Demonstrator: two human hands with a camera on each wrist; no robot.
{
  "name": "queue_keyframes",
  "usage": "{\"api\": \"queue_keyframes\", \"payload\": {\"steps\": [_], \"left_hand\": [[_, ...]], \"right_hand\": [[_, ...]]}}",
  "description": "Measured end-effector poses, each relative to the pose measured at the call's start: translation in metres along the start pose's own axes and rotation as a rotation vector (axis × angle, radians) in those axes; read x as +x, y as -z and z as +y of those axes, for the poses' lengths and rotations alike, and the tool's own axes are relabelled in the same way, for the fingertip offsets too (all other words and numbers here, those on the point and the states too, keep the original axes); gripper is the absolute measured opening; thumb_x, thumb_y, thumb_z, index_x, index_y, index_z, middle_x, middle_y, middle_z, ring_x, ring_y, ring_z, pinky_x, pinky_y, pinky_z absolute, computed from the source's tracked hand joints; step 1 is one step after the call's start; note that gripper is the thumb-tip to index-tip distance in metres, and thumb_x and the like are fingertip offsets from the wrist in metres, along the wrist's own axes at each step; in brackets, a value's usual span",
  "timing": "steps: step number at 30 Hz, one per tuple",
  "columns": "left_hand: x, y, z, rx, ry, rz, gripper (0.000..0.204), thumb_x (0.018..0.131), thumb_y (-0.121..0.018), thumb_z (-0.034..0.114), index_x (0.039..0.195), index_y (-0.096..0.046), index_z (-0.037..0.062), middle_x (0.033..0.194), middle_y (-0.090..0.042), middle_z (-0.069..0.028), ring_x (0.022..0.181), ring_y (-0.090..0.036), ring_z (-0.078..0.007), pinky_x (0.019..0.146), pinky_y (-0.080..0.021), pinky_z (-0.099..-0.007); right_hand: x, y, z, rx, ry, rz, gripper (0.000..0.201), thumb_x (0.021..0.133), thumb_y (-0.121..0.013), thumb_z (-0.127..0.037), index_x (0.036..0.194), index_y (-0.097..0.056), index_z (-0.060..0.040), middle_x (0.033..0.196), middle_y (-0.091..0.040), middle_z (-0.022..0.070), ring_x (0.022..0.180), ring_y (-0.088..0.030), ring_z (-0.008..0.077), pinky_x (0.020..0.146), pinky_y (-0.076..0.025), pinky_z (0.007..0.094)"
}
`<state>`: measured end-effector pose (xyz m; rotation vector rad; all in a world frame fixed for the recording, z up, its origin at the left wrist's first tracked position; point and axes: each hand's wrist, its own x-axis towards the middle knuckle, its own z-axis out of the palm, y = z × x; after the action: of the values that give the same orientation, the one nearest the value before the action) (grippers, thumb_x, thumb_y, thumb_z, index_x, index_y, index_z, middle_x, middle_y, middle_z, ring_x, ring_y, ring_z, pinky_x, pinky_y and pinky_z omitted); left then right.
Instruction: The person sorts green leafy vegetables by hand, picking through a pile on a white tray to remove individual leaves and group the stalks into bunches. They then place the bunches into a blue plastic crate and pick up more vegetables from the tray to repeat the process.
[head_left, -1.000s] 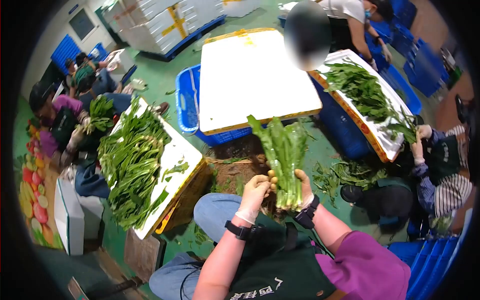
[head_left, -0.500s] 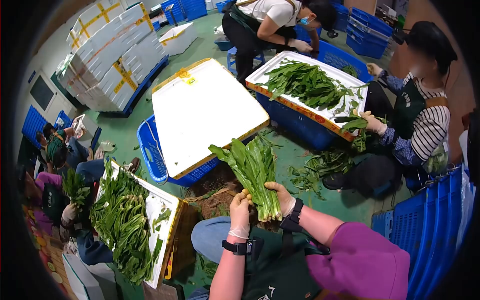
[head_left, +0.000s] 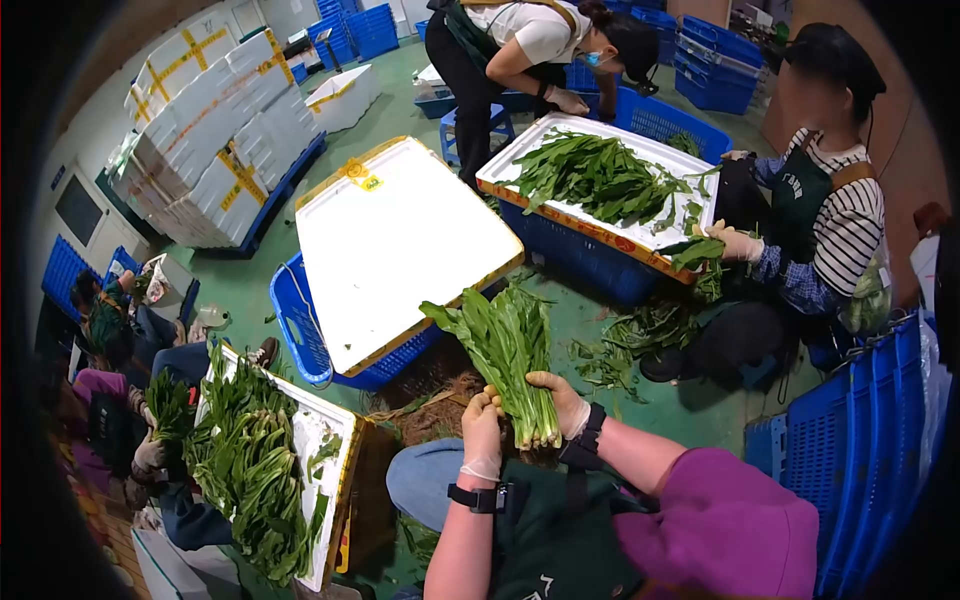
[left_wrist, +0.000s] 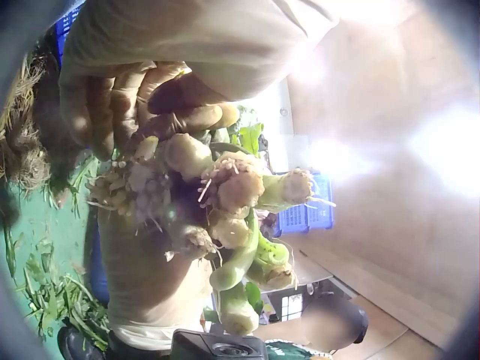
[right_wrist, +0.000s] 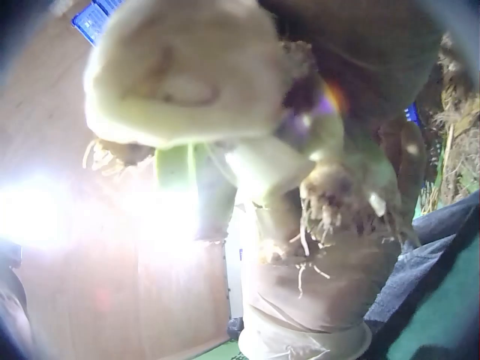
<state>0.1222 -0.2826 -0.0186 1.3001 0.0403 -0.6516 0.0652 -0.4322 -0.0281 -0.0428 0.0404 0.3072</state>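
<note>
In the head view, a bunch of long-leaved greens (head_left: 505,350) stands tilted above my lap, leaves away from me and pale stem ends toward me. My gloved right hand (head_left: 565,402) grips the stems from the right, thumb over their front. On the left side of the bunch, my gloved left hand (head_left: 481,425) has its fingers curled, thumb and fingertips pinching at the stems. Trimmed stem ends with short roots (left_wrist: 236,187) fill the middle of the left wrist view. A blurred stem end (right_wrist: 187,82) covers part of the right wrist view.
A white foam lid (head_left: 405,250) lies on a blue crate ahead. A foam tray (head_left: 335,470) heaped with greens is at my left; another tray (head_left: 535,140) lies ahead right, between two people. Loose leaves (head_left: 640,345) litter the floor. Blue crates (head_left: 850,440) stand at right.
The head view has swung to the right and up, so the foam lid and trays sit further left. Both hands keep hold of the bunch, whose leaves now lean more to the left.
</note>
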Motion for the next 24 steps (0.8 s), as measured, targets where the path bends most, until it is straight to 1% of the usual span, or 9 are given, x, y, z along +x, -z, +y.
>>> {"api": "queue_keyframes", "payload": {"steps": [2,4,7,10,16,20,23,24], "left_hand": [[0.002,0.002,-0.003,0.02,-0.006,0.007,0.028,0.096,-0.04,-0.001,0.116,-0.059,-0.006,0.096,-0.064,-0.0026,0.081,-0.058,-0.008,0.075,-0.046,-0.0198],[0.0,-0.001,0.0,0.034,-0.014,-0.005,0.028,0.096,-0.04,-0.001,0.115,-0.059,-0.0058,0.096,-0.064,-0.0029,0.08,-0.058,-0.0081,0.075,-0.047,-0.0199],[0.0,-0.001,0.0,0.036,-0.013,0.004,0.028,0.096,-0.04,-0.001,0.116,-0.059,-0.0061,0.096,-0.064,-0.0034,0.081,-0.059,-0.0086,0.075,-0.047,-0.0201],[-0.001,-0.002,0.001,0.047,-0.016,0.013,0.029,0.096,-0.04,-0.001,0.117,-0.059,-0.0065,0.097,-0.064,-0.004,0.081,-0.059,-0.0092,0.076,-0.047,-0.0205],[0.004,0.002,-0.006,0.042,-0.018,0.022,0.03,0.096,-0.039,-0.002,0.119,-0.057,-0.0073,0.098,-0.064,-0.0046,0.08,-0.058,-0.0094,0.075,-0.047,-0.0208],[0.004,0.002,-0.006,0.052,-0.011,0.022,0.03,0.096,-0.039,-0.003,0.119,-0.057,-0.0075,0.098,-0.064,-0.0043,0.08,-0.057,-0.0092,0.075,-0.047,-0.0207],[0.002,0.0,-0.003,0.047,-0.013,0.02,0.03,0.096,-0.039,-0.003,0.119,-0.057,-0.0073,0.097,-0.063,-0.004,0.08,-0.057,-0.0089,0.074,-0.047,-0.0206],[0.002,0.0,-0.003,0.039,-0.023,0.023,0.029,0.094,-0.04,-0.003,0.115,-0.059,-0.0052,0.096,-0.064,-0.0033,0.081,-0.058,-0.0092,0.075,-0.047,-0.0214]], "right_hand": [[0.0,0.0,0.0,-0.007,0.009,0.0,0.064,0.093,-0.053,-0.029,0.141,-0.038,0.0104,0.132,-0.056,0.0255,0.116,-0.06,0.0338,0.104,-0.046,0.0451],[-0.001,0.001,-0.001,0.046,-0.02,-0.096,0.061,0.095,-0.052,-0.026,0.141,-0.037,0.0118,0.138,-0.051,0.0258,0.123,-0.056,0.0322,0.108,-0.044,0.0424],[0.0,0.002,-0.001,0.044,-0.012,-0.116,0.061,0.095,-0.053,-0.025,0.141,-0.037,0.0118,0.138,-0.05,0.0262,0.123,-0.055,0.0324,0.109,-0.043,0.0426],[0.001,0.003,-0.001,0.026,0.004,-0.094,0.06,0.095,-0.052,-0.025,0.14,-0.037,0.0118,0.138,-0.05,0.0261,0.123,-0.055,0.0326,0.109,-0.043,0.0428],[0.003,0.012,-0.002,0.066,-0.035,-0.096,0.06,0.095,-0.052,-0.024,0.14,-0.038,0.0114,0.138,-0.051,0.0255,0.122,-0.056,0.0336,0.109,-0.044,0.0438],[0.003,0.01,-0.002,0.056,-0.027,-0.076,0.059,0.095,-0.052,-0.024,0.14,-0.038,0.0113,0.137,-0.052,0.0253,0.121,-0.057,0.034,0.108,-0.044,0.0438],[0.002,0.01,-0.003,0.069,-0.042,-0.091,0.059,0.095,-0.052,-0.024,0.139,-0.039,0.0115,0.136,-0.053,0.0251,0.12,-0.058,0.0337,0.108,-0.045,0.0434],[0.003,0.01,-0.003,0.048,-0.042,-0.081,0.058,0.095,-0.052,-0.024,0.139,-0.04,0.0113,0.134,-0.054,0.025,0.118,-0.059,0.0336,0.106,-0.046,0.0434]]}}
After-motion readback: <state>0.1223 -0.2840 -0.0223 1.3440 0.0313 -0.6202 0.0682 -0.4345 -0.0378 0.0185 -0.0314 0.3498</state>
